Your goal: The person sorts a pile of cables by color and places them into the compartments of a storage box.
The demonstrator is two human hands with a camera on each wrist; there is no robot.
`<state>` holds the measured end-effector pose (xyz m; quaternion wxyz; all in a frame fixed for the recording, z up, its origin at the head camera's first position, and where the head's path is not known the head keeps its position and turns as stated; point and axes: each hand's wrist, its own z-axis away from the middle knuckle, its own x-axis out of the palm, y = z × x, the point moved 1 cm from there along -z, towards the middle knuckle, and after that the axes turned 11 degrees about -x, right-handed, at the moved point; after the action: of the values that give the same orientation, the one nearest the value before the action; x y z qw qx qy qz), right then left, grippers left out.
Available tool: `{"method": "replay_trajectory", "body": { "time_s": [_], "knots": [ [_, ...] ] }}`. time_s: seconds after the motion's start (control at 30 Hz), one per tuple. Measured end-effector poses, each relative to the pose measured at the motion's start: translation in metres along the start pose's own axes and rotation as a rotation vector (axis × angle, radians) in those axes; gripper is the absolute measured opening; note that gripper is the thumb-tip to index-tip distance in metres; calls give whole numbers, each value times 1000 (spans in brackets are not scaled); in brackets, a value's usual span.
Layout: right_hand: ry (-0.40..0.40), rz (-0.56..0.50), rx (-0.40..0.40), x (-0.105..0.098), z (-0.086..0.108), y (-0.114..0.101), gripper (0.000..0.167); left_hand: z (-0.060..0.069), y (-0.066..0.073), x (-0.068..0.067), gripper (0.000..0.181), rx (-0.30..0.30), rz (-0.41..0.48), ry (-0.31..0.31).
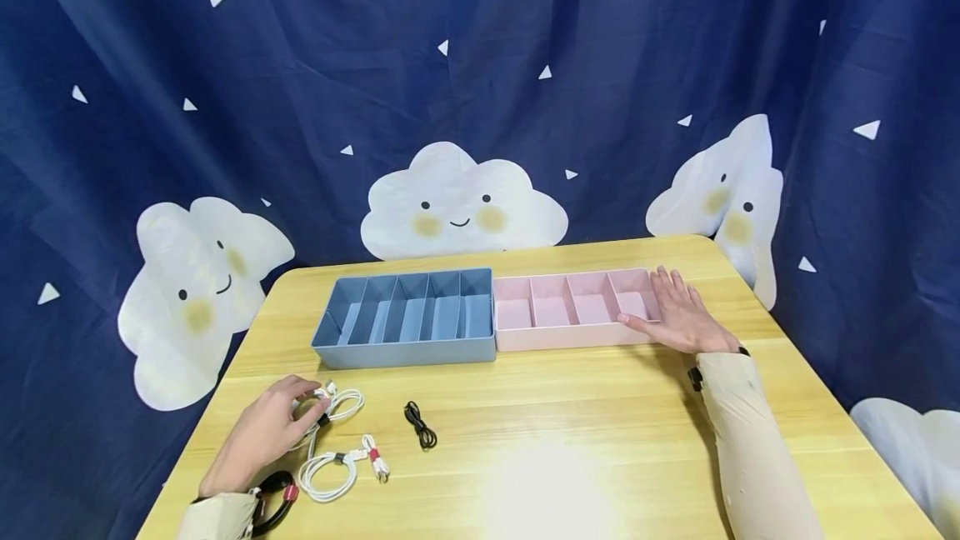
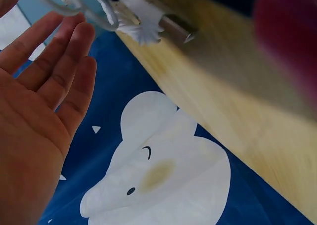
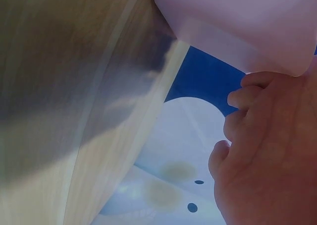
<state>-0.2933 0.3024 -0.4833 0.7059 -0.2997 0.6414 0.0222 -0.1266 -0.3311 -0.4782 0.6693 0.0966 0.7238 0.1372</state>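
Over the upper white cable (image 1: pixel 350 408) at the table's left is my left hand (image 1: pixel 262 432), its fingers loosely bent and thumb apart. Close up in the left wrist view, the cable's loop and metal plug (image 2: pixel 178 29) lie just past the fingertips (image 2: pixel 83 34); whether they touch is unclear. My right hand (image 1: pixel 688 322), fingers extended, rests against the right end of a pink organizer box (image 1: pixel 577 336), thumb at its front edge. A blue organizer box (image 1: pixel 412 352) with several compartments adjoins it on the left. No contents show in either box.
Near my left hand lie a coiled white cable (image 1: pixel 330 490), a short white cable with a red tie (image 1: pixel 375 457) and a black cable with a red tie (image 1: pixel 277 515). A small black cable (image 1: pixel 420 425) lies further right on the wooden table (image 1: pixel 465 407). A blue curtain (image 1: pixel 480 90) hangs behind.
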Motion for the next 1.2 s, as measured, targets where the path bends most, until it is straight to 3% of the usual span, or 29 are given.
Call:
{"method": "replay_trajectory", "body": {
  "time_s": [0.4, 0.67, 1.0, 1.2],
  "knots": [
    [-4, -11, -3, -1, 0, -1, 116, 3, -4, 12, 34, -4, -8, 12],
    [3, -25, -4, 0, 0, 0, 116, 4, -5, 13, 35, 28, -32, 1],
    [-9, -36, 4, 1, -1, 3, 117, 5, -5, 13, 22, 3, -49, -50],
    [-6, -36, 4, 1, -1, 3, 117, 6, -2, 12, 19, -1, -59, -40]
  ]
}}
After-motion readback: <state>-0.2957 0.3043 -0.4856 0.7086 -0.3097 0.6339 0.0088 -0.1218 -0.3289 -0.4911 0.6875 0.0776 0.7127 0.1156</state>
